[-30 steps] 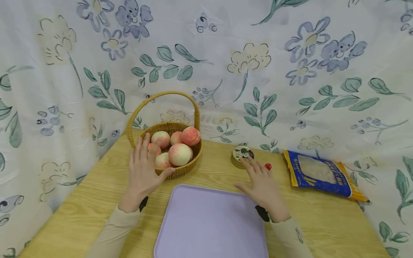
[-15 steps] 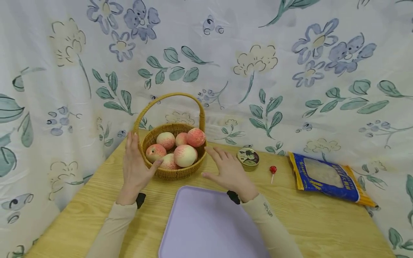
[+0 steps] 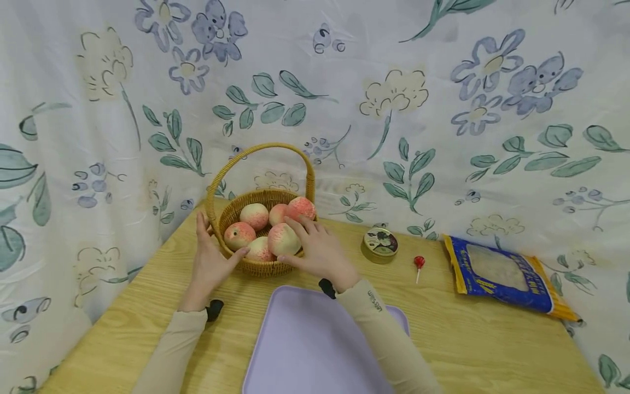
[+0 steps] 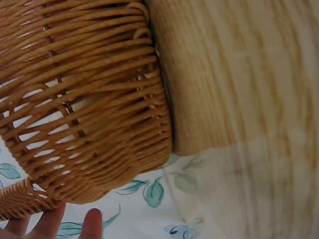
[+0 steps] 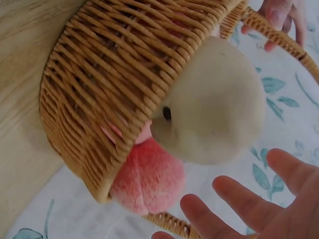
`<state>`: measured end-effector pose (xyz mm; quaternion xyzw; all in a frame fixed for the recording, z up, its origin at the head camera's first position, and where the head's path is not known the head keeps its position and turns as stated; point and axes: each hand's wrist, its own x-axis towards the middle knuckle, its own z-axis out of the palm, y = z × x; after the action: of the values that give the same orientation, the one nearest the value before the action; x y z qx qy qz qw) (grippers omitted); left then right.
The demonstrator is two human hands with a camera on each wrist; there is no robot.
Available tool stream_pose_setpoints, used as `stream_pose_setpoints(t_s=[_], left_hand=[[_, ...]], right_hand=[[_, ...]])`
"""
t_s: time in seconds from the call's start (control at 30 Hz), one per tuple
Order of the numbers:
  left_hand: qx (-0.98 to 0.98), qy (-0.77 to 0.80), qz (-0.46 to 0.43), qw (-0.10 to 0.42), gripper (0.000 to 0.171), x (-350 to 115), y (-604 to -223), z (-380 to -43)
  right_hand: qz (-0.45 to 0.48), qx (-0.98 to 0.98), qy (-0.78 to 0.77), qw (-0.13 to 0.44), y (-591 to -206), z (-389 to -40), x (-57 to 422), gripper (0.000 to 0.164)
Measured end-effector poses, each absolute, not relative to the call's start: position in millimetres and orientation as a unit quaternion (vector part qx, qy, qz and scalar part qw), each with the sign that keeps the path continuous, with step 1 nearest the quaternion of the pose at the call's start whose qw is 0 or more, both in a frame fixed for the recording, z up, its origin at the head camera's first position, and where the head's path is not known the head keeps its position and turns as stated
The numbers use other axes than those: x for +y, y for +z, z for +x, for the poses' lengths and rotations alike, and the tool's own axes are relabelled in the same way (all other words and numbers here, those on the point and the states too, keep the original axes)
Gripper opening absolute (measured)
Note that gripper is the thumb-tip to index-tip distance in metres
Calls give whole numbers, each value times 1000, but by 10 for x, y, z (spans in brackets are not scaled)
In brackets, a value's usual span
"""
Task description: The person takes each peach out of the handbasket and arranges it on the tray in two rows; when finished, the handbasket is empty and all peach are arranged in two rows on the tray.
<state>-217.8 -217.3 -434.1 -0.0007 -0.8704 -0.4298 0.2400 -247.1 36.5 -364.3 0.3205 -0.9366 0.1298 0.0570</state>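
A wicker basket [image 3: 266, 268] with an arched handle holds several pink-and-cream peaches. At the basket's left side, my left hand [image 3: 210, 265] grips the rim by the foot of the handle, thumb toward the front and fingers around the outside. My right hand [image 3: 322, 249] hovers over the right front rim with fingers spread and relaxed. Nearest it is the large pale peach [image 3: 284, 239]; in the right wrist view a gap shows between this pale peach [image 5: 219, 99] and the fingertips. A redder peach [image 5: 149, 177] sits beside it at the rim.
A lilac tray [image 3: 310, 350] lies in front, partly under my right forearm. To the right on the wooden table are a round gold tin [image 3: 380, 244], a red lollipop [image 3: 419, 262] and a blue-and-yellow food packet [image 3: 507, 276]. A floral curtain [image 3: 344, 109] hangs behind.
My right hand has moved left from near the tin to above the basket's peaches. My left hand has moved from in front of the basket to its left side and now holds the rim.
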Motion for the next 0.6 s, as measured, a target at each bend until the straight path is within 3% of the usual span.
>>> stream_pose_setpoints(t_s=[0.2,0.4,0.6], left_hand=[[-900,-395,18,186,117,-2235,-4377,-2197],[-929,-327,9,172,106,-2279,-4428,-2211],[-952,-270,21,144,105,-2316,-4417,-2200]], right_hand=[[334,-936,103,50,-3713,-2544,203,78],[353,-929,98,58,-3741,-2600,62,70],[360,-924,105,70,-3736,-2656,-29,57]])
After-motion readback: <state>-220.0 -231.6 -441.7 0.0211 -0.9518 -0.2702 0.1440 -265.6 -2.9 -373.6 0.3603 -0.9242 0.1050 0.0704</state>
